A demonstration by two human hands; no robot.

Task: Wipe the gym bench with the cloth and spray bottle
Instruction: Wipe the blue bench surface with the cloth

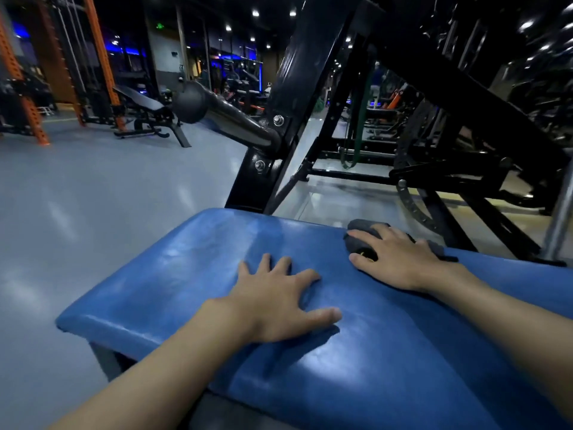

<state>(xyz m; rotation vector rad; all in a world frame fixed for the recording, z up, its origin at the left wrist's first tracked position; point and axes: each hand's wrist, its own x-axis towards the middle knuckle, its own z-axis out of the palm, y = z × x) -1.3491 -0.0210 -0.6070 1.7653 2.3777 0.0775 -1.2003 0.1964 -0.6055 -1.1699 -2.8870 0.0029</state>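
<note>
Cloth: dark grey and bunched, it lies on the blue padded worktop of the gym bench, at the pad's far edge on our right side. Our right hand rests palm down on top of it. The grip is not closed: the fingers lie spread over the fabric and press it against the pad, and cloth shows beyond the fingertips and past the outer edge of the hand. A small dark patch with a yellow mark sits between thumb and index finger; we cannot tell what it is.

Our left hand lies flat on bare vinyl near the middle of the pad, fingers splayed, holding nothing, well apart from the cloth. Light reflects in streaks across the pad surface.

Beyond the far edge of the pad stands a black steel frame carrying a round-capped bar that projects to the left. Grey floor extends to the left, with an adjustable bench and orange rack uprights in the background.
</note>
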